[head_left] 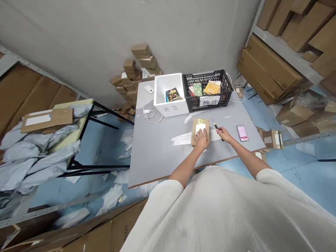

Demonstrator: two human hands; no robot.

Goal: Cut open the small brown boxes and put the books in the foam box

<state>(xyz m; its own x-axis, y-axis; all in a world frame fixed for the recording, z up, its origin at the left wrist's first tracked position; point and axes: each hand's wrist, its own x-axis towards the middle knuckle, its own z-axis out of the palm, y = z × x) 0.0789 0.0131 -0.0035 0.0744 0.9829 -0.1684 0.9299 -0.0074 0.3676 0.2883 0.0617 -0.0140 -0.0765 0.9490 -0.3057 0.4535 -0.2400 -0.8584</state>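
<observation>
A small brown cardboard box (196,124) with a white label and shiny tape lies on the grey table (154,154). My left hand (202,139) rests flat on its near part, fingers spread over the label. Just right of the box, my right hand (223,134) is closed round a slim black and yellow knife (215,126), its blade pointing up and left, apart from the box. White paper strips (181,139) lie on the table on both sides of the box.
Behind the box stand a white foam bin (172,109) and a black crate (193,104) holding books. A phone (242,133) lies at right, a white cable (154,121) at left. Grey parcels (49,140) fill a side table (85,103).
</observation>
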